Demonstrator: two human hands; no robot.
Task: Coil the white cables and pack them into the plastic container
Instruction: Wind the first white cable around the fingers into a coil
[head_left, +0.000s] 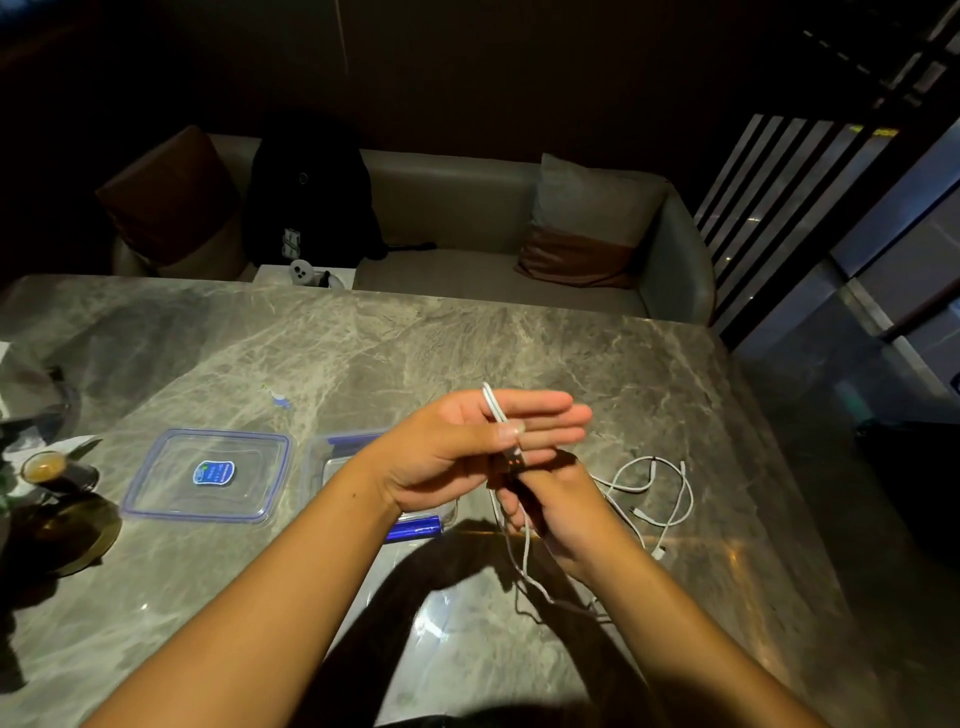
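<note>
Hands: left hand (467, 447) and right hand (566, 512) raised together over the near middle of the table (363, 353), touching each other.
Left hand: palm up, four fingers straight and close together, pointing right; thumb folded across, pinning the held cable (493, 405) against the fingers.
Right hand: just near of the left, back toward the camera, fingers curled round the same cable below a small dark piece with orange marks; exact grip partly hidden.
Held cable: white, looped over the far edge of the left fingers, then hanging from between the hands down to the table near the person.
Loose cable: second white cable (675, 499), uncoiled in open loops on the table, right of the hands, touched by neither.
Container: clear plastic container (315, 462) with blue clips, on the table under the left forearm, mostly hidden; contents not discernible.
Lid: clear lid (208, 475) with a blue sticker, flat on the table just left of the container.
Far left: small cup (44, 465) at the table edge.
Beyond the table: pale sofa (452, 208) with cushions.
</note>
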